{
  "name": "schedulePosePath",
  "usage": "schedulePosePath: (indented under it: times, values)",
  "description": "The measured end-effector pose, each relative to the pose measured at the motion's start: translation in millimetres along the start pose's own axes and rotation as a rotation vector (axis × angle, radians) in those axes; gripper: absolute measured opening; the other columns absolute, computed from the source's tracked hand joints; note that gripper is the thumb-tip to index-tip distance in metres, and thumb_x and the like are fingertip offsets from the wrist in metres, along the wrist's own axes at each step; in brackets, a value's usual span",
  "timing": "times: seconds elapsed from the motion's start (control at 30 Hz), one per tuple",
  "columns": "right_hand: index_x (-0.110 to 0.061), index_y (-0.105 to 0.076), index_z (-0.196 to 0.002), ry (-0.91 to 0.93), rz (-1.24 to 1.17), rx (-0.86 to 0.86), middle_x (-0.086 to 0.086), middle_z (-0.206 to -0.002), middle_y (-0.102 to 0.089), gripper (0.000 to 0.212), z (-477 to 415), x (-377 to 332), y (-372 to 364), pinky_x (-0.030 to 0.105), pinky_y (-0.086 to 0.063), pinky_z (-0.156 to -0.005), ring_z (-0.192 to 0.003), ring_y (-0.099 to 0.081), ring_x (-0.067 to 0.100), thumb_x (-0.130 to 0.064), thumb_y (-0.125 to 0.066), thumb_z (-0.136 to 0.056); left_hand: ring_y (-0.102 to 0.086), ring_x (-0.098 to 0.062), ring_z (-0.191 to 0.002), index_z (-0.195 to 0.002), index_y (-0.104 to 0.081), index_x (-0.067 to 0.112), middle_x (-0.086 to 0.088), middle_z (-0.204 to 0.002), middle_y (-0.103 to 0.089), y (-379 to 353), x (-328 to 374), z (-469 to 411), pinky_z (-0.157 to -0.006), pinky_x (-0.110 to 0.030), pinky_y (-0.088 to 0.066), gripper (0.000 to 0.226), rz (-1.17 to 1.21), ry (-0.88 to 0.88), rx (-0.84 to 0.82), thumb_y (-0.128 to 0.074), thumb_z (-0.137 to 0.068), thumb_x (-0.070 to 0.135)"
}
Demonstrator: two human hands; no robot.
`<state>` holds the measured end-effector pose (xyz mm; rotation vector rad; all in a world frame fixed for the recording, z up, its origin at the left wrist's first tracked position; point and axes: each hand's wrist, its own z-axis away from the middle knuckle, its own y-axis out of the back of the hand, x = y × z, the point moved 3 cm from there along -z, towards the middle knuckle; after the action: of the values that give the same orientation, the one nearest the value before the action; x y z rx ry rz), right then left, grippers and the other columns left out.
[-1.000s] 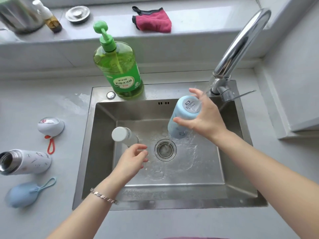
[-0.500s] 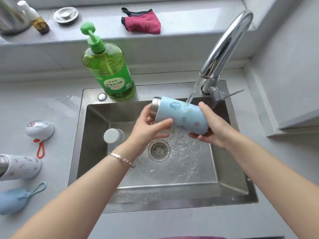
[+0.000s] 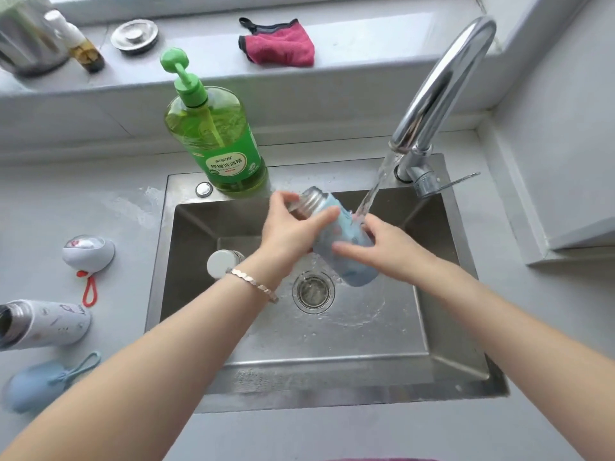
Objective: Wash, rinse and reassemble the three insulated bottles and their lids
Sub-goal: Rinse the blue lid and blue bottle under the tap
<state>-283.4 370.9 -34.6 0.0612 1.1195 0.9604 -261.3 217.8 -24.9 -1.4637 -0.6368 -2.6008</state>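
**Blue bottle held under the running tap**

The blue bottle (image 3: 358,272) is over the sink (image 3: 332,389), above and just behind the drain (image 3: 312,291). It is tilted, with its bare metal threaded mouth pointing up and to the left and its base lower, toward the right. It has no lid on.

The left hand (image 3: 293,229) grips the mouth end, its thumb lying across the blue body and its fingers wrapped behind the metal neck. The right hand (image 3: 386,249) holds the lower half, fingers curled over the front of the body. A stream of water (image 3: 372,191) falls from the faucet (image 3: 442,84) and strikes the bottle just beside the right hand's knuckles. The sink floor around the drain is wet and splashed.

A bracelet (image 3: 253,284) sits on the left wrist. Behind that wrist, inside the sink at its left, is a plain white bottle (image 3: 221,262), its round white end facing up, the rest mostly hidden.

On the counter (image 3: 109,327) left of the sink a patterned white bottle (image 3: 46,322) lies on its side, open mouth to the left. A white lid (image 3: 88,252) with a red loop sits behind it, and a blue lid (image 3: 33,385) with a blue loop lies nearer the person.

A green dish soap bottle (image 3: 216,138) with a pump stands on the sink's back rim. A pink cloth (image 3: 278,43) and a round metal plug (image 3: 134,36) lie on the ledge behind.
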Motion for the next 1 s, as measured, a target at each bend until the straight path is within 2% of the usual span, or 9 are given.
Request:
schedulePosePath:
  times: [0.13,0.2,0.27,0.33,0.43,0.6,0.8,0.9,1.0]
  values:
    - [-0.026,-0.041,-0.126,0.106,-0.132,0.185,-0.007,-0.115,-0.060,0.083,12,13,1,0.028,-0.047,-0.085,-0.103,-0.058,0.009,-0.037,-0.085,-0.057,-0.058,-0.005,-0.091,-0.126,-0.039,0.023,0.007,-0.102,-0.057,-29,10,16,-0.075,-0.013,-0.049,0.083,-0.095,-0.183,-0.128,-0.086,-0.058,0.030]
    - [-0.029,-0.044,-0.119,0.113,-0.234,0.296,-0.009,-0.110,-0.062,0.080,17,23,2,0.030,-0.049,-0.088,-0.101,-0.060,0.008,-0.033,-0.087,-0.053,-0.059,-0.008,-0.097,-0.119,-0.053,0.020,0.003,-0.108,-0.058,-39,11,20,-0.086,-0.021,-0.049,0.077,-0.158,-0.294,-0.173,-0.086,-0.052,0.037]
    - [-0.036,-0.043,-0.113,0.118,-0.277,0.355,-0.018,-0.105,-0.061,0.075,23,29,1,0.023,-0.048,-0.085,-0.098,-0.059,0.005,-0.025,-0.088,-0.053,-0.060,-0.009,-0.099,-0.115,-0.060,0.025,0.001,-0.114,-0.059,-41,12,24,-0.085,-0.022,-0.049,0.063,-0.132,-0.338,-0.232,-0.086,-0.058,0.032]
    - [-0.044,-0.041,-0.112,0.139,-0.274,0.390,-0.021,-0.107,-0.059,0.078,27,31,-1,0.021,-0.048,-0.085,-0.100,-0.058,0.003,-0.022,-0.088,-0.053,-0.062,-0.007,-0.098,-0.112,-0.060,0.032,0.001,-0.117,-0.061,-38,10,26,-0.083,-0.020,-0.051,0.052,-0.059,-0.322,-0.311,-0.083,-0.066,0.024]
    - [-0.044,-0.044,-0.112,0.167,-0.249,0.405,-0.014,-0.109,-0.061,0.077,28,30,-8,0.030,-0.049,-0.087,-0.102,-0.057,0.007,-0.022,-0.087,-0.052,-0.061,-0.007,-0.105,-0.118,-0.057,0.035,0.005,-0.119,-0.063,-27,4,28,-0.088,-0.022,-0.050,0.059,-0.046,-0.303,-0.371,-0.082,-0.066,0.020]
    - [-0.036,-0.045,-0.114,0.163,-0.189,0.451,-0.015,-0.103,-0.060,0.073,24,27,-16,0.025,-0.046,-0.083,-0.097,-0.057,0.008,-0.023,-0.086,-0.055,-0.060,-0.005,-0.106,-0.125,-0.052,0.028,0.006,-0.119,-0.061,3,-16,33,-0.094,-0.024,-0.047,0.057,-0.101,-0.265,-0.300,-0.076,-0.075,0.017]
    - [-0.033,-0.047,-0.114,0.118,-0.110,0.416,-0.014,-0.102,-0.061,0.074,21,29,-25,0.027,-0.046,-0.084,-0.098,-0.058,0.012,-0.028,-0.087,-0.052,-0.057,0.007,-0.084,-0.102,-0.060,0.022,0.005,-0.100,-0.064,41,-52,34,-0.070,0.000,-0.043,0.021,-0.188,-0.133,-0.178,-0.063,-0.086,0.009]
    - [-0.031,-0.048,-0.114,0.094,-0.158,0.513,-0.012,-0.104,-0.060,0.071,19,25,-20,0.025,-0.044,-0.081,-0.098,-0.057,0.012,-0.025,-0.087,-0.054,-0.058,0.002,-0.082,-0.099,-0.062,0.018,0.003,-0.096,-0.065,50,-71,37,-0.067,0.000,-0.042,0.015,-0.257,-0.088,-0.179,-0.060,-0.087,0.008]
    - [-0.034,-0.048,-0.118,0.112,0.013,0.427,-0.009,-0.109,-0.060,0.076,22,22,-25,0.030,-0.046,-0.082,-0.099,-0.056,0.013,-0.034,-0.085,-0.052,-0.058,0.002,-0.082,-0.099,-0.062,0.019,0.004,-0.094,-0.066,57,-85,40,-0.065,0.002,-0.040,0.014,-0.316,-0.071,-0.194,-0.060,-0.088,0.010]
